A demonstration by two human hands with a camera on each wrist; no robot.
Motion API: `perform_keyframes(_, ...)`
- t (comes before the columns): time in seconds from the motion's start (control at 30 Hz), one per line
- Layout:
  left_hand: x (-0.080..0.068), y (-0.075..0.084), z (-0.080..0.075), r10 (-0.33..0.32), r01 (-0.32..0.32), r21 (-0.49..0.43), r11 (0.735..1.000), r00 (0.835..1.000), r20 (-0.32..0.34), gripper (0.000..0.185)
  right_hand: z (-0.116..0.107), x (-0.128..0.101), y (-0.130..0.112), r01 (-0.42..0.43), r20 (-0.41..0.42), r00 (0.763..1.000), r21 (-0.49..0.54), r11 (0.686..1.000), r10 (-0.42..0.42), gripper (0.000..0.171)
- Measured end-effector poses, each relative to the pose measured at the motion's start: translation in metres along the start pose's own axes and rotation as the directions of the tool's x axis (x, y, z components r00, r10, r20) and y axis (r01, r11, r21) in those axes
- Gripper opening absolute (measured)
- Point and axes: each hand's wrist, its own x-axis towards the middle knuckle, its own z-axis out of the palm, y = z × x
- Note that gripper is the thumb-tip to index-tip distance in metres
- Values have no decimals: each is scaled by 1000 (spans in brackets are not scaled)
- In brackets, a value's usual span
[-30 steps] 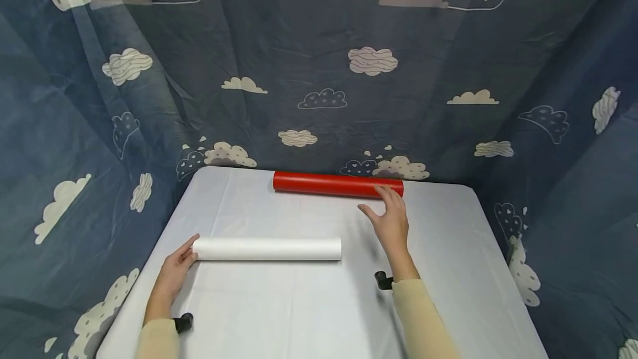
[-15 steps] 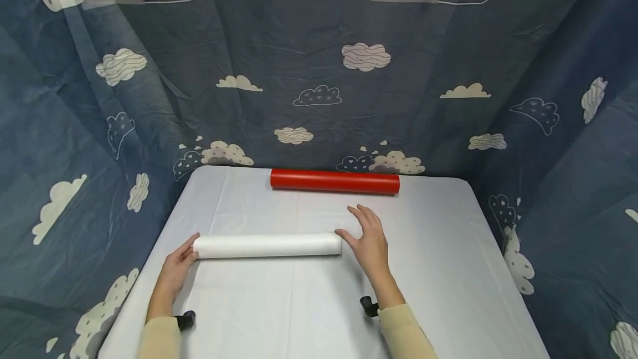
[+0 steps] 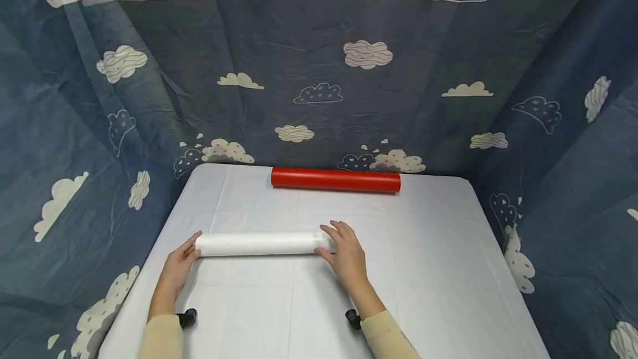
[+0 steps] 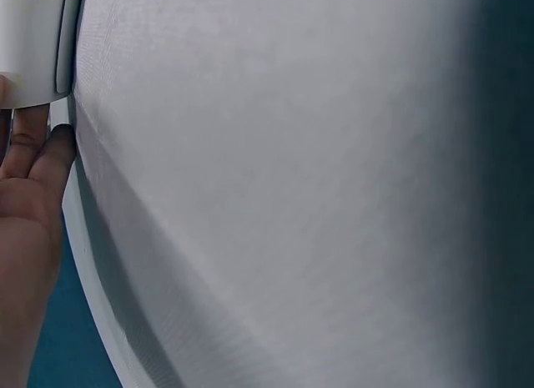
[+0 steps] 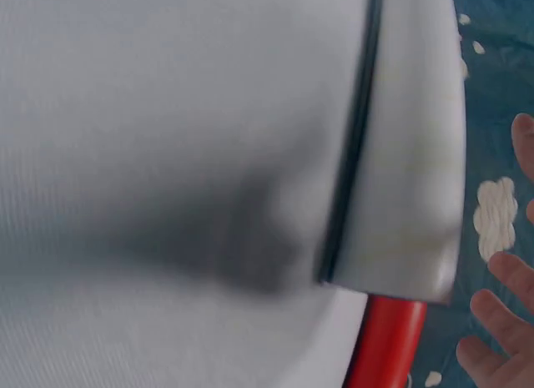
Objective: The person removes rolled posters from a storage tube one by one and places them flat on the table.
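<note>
White cloth covers the worktop (image 3: 423, 270), creased in faint lines, and dark blue fabric printed with pale clouds (image 3: 319, 60) hangs behind it and folds in on both sides. A red roll (image 3: 335, 179) lies along the far edge, just before the backdrop. Nearer the person lies a white roll (image 3: 256, 243), parallel to the red one and well apart from it.

The left hand (image 3: 178, 266) rests at the white roll's left end, fingers straight and touching it. The right hand (image 3: 345, 254) lies over the roll's right end, fingers draped loosely across the top — whether they clasp it I cannot tell.

A second ago the right hand was out at the red roll's right end; half a second ago it hung spread beside the white roll — now it covers that end. The left hand has kept its place, and neither roll has shifted.
</note>
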Motion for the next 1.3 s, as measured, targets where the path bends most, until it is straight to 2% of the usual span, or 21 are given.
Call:
perform_keyframes(0.17,-2,3,4,20,-20,16,1000,1000,14,58,11,-2,1,24,6,1000,-38,999,-24,60)
perform_keyframes(0.47,-2,12,31,93,-93,78,993,996,5,55,8,-4,18,19,4,1000,-133,991,-19,51)
perform_keyframes(0.7,-2,18,41,78,-80,54,995,997,27,55,8,-8,29,-12,42,999,-156,988,19,41)
perform_keyframes(0.8,-3,22,42,88,-90,74,993,996,22,55,9,-9,31,-17,46,999,-161,987,25,41)
perform_keyframes(0.9,-6,26,42,132,-133,156,979,991,17,54,10,-9,31,-20,48,998,-170,985,29,41)
perform_keyframes(1.03,-10,39,38,223,-218,292,931,975,18,54,10,-10,31,-25,54,998,-177,984,35,40)
perform_keyframes(1.1,-12,46,36,291,-279,353,893,957,22,56,9,-10,30,-30,59,997,-176,984,40,40)
perform_keyframes(1.17,-13,54,37,381,-356,410,840,924,23,59,9,-9,30,-31,63,997,-174,984,43,40)
perform_keyframes(1.23,-14,64,41,496,-451,467,760,868,32,63,9,-9,31,-33,65,997,-171,985,45,40)
perform_keyframes(1.3,-16,75,49,602,-541,511,669,796,55,66,9,-7,32,-29,66,997,-168,985,41,40)
